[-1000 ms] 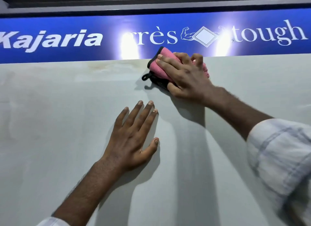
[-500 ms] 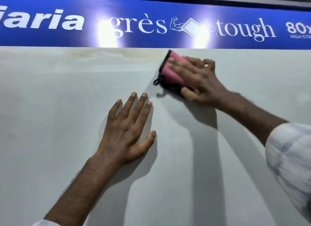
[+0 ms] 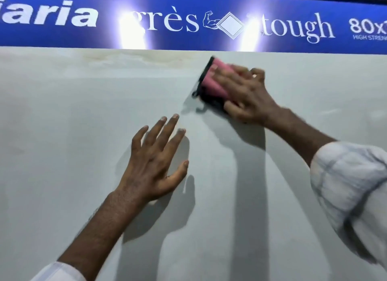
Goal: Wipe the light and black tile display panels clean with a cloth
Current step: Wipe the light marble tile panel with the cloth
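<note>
The cloth (image 3: 213, 79) was seen near the top of the light tile panel (image 3: 62, 134), just below the blue sign band (image 3: 188, 6). It was pink with a black border, folded into a thick pad, and it was pressed flat against the panel. A small black loop hung from its lower left corner. The cloth was judged to be soft and light, so it could be folded or bunched easily, and it would probably slide freely on the glossy surface. It was best held as it was held there: from above with a flat palm, so that pressure was spread over the whole pad and no loose corner was dragged.

The right hand (image 3: 245, 94) was laid over the cloth, with the fingers spread on its pink face and the thumb at its lower edge, so the pad was grasped and pushed on the tile. This hand and the cloth were blurred, which suggested a wiping stroke.

The left hand (image 3: 155, 163) was kept open and empty, with the palm and fingers flat against the panel below and to the left of the cloth, apart from it. It seemed to be used as a support.

A faint yellowish stain (image 3: 129, 57) was visible along the upper edge of the panel, to the left of the cloth. No black panel was in view, so that part of the task was judged not yet reached.
</note>
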`<state>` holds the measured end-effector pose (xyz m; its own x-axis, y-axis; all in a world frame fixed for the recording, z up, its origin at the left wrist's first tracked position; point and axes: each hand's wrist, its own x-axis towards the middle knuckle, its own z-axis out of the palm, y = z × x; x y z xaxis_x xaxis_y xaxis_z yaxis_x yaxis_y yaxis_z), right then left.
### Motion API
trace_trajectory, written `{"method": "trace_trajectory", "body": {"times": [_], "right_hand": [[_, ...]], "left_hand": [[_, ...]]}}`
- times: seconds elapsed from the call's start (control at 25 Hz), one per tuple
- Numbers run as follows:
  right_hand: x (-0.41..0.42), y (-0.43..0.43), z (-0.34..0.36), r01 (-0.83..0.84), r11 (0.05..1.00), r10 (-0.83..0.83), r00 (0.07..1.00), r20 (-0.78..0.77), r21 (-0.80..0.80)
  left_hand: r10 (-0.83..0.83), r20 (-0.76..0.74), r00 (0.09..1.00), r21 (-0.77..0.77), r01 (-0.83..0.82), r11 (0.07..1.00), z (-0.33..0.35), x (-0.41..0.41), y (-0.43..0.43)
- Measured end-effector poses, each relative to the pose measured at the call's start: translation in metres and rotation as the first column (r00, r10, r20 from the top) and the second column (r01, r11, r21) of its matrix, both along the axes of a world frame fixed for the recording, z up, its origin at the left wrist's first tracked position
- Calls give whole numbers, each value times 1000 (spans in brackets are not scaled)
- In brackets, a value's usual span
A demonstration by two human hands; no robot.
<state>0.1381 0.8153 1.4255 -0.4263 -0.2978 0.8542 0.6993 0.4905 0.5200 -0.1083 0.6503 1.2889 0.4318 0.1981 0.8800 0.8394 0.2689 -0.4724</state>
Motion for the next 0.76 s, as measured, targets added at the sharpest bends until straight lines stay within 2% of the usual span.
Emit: {"method": "trace_trajectory", "body": {"times": [0.08,0.16,0.24,0.36,0.4,0.44,0.48,0.52,0.6,0.64,0.68,0.76], "right_hand": [[15,7,29,-80,979,20,951,-307,-185],[3,-1,23,-140,961,25,905,-425,-240],[-17,-11,-25,-145,975,84,942,-326,-168],[-19,-9,-115,-128,992,128,992,19,12],[-9,-4,-119,-118,992,112,987,114,52],[2,2,-108,-115,991,103,984,145,75],[11,7,-91,-106,993,101,990,98,51],[18,13,-71,-102,995,102,995,-11,-4],[25,15,-47,-145,982,113,963,-244,-119],[22,17,-51,-178,976,132,942,-310,-126],[15,17,-67,-191,974,140,928,-345,-120],[0,12,-130,-184,977,145,943,-300,-109]], "left_hand": [[-28,19,999,-40,28,999,-17,16,10],[-14,31,999,-56,16,998,-34,24,21],[37,24,999,-47,-36,998,-47,22,27],[90,-2,996,-6,-90,996,-53,18,30],[90,-8,996,-5,-90,996,-54,18,29],[90,-13,996,-6,-90,996,-53,19,29],[95,-13,995,-11,-95,995,-53,19,29],[98,-10,995,-16,-99,995,-53,19,29],[92,-10,996,-9,-92,996,-54,16,30],[88,-13,996,-3,-88,996,-54,16,31],[84,-15,996,1,-84,996,-54,15,32],[78,-16,997,2,-78,997,-56,15,32]]}}
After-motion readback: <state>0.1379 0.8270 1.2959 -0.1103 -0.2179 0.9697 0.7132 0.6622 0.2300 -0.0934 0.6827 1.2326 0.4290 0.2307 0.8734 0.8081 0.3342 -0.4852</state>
